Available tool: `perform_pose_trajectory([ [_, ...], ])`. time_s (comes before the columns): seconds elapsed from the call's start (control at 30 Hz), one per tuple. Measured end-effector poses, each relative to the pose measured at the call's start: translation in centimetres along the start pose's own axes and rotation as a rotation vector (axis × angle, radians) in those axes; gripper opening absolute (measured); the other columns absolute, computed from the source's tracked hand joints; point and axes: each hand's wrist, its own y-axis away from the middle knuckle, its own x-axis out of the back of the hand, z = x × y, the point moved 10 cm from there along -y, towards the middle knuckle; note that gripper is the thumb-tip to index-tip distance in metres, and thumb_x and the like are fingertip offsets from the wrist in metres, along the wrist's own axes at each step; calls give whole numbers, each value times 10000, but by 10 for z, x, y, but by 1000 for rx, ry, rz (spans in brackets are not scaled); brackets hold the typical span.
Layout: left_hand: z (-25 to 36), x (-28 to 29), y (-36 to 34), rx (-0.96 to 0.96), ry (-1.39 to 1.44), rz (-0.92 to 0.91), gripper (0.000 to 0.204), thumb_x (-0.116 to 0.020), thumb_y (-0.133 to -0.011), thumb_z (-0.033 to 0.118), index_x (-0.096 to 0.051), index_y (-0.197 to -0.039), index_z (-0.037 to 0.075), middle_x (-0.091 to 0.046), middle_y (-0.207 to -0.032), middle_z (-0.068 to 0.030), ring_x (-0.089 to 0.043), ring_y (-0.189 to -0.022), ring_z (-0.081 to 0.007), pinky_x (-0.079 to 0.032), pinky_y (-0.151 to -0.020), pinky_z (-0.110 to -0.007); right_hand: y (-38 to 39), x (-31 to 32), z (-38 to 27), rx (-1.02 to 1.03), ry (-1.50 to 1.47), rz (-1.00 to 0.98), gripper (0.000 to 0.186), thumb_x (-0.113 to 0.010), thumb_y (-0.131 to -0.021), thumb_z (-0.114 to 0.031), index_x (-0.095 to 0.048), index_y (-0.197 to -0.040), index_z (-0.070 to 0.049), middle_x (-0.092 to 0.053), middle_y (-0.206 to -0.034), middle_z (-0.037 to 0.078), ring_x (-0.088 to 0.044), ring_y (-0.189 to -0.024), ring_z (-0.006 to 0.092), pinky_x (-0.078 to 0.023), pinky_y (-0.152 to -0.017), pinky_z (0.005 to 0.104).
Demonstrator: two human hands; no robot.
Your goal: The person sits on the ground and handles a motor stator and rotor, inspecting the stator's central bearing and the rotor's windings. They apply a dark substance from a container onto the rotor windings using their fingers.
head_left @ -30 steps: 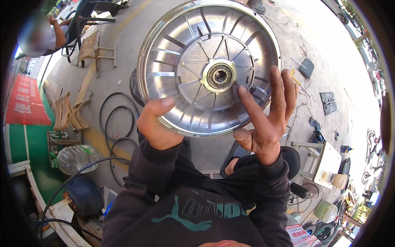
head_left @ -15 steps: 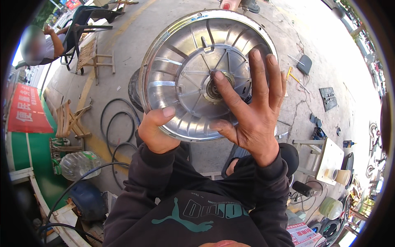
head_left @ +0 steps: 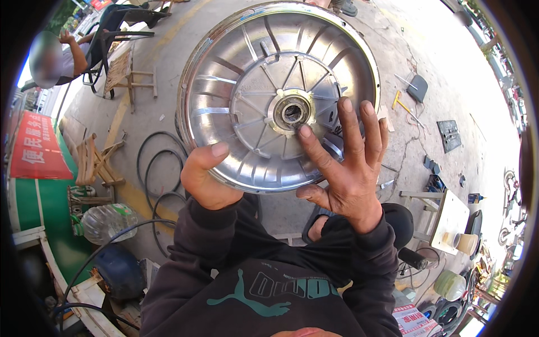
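Observation:
A silver metal wheel [head_left: 213,95] with radial ribs faces up toward me, its central bearing [head_left: 292,114] exposed. My left hand [head_left: 209,181] grips the lower-left rim, thumb over the edge and the other fingers hidden behind it. My right hand [head_left: 351,168] lies over the lower-right part with fingers spread; the index fingertip is at the edge of the hub, just below the bearing, and the thumb is near the bottom rim.
A person [head_left: 76,59] reclines in a chair at upper left. Folding stools [head_left: 98,160], black hose [head_left: 149,168] and a water jug [head_left: 106,222] are left. Right are tools [head_left: 404,106], a white bench [head_left: 443,219] and a black plate [head_left: 449,135].
Half a second ago my right index finger covered the bearing; it has moved down, uncovering it. The wheel and my left hand have shifted slightly left, the wheel also up.

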Motion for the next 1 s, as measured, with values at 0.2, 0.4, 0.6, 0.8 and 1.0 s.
perform_pose_trajectory([
  [0.2, -2, 2, 1, -48, -150, 10, 647, -537, -781, 264, -475, -1340, -57, -559, -1321, -230, -577, -1200, -332, -458, -1050, -444, -4, 9, -4, 31, -160, 19, 746, -329, -900, -792, -619, -1370, -290, -349, -1575, 196, -225, -1478, 403, -100, -1194, 543],
  [0.4, -19, -8, 1, 158, 244, -17, 706, -530, -774, 276, -427, -1386, -61, -543, -1339, -241, -568, -1221, -345, -447, -1066, -451, -11, 12, 27, -60, -100, 161, 792, -302, -908, -804, -593, -1401, -258, -280, -1585, 264, -221, -1468, 446, -198, -1152, 567],
  [0.6, -16, -29, -1, 178, 312, -132, 695, -521, -785, 279, -442, -1376, -78, -550, -1345, -248, -571, -1236, -340, -452, -1069, -451, -21, 5, 12, -51, -99, 69, 756, -387, -879, -805, -625, -1369, -281, -303, -1588, 227, -203, -1481, 432, -147, -1176, 553],
  [0.8, -8, -34, 0, 136, 389, -172, 632, -505, -808, 257, -483, -1336, -89, -579, -1313, -237, -601, -1197, -324, -475, -1052, -433, -15, 0, -7, 13, -49, 4, 669, -388, -897, -758, -651, -1323, -315, -409, -1557, 132, -278, -1472, 372, -76, -1206, 531],
  [1.0, -6, -18, -1, 135, 214, -72, 620, -530, -795, 250, -501, -1321, -76, -590, -1289, -218, -601, -1180, -321, -477, -1030, -430, 2, 3, 6, 22, 101, 56, 686, -396, -886, -762, -644, -1333, -304, -411, -1557, 129, -285, -1470, 365, -77, -1207, 529],
])
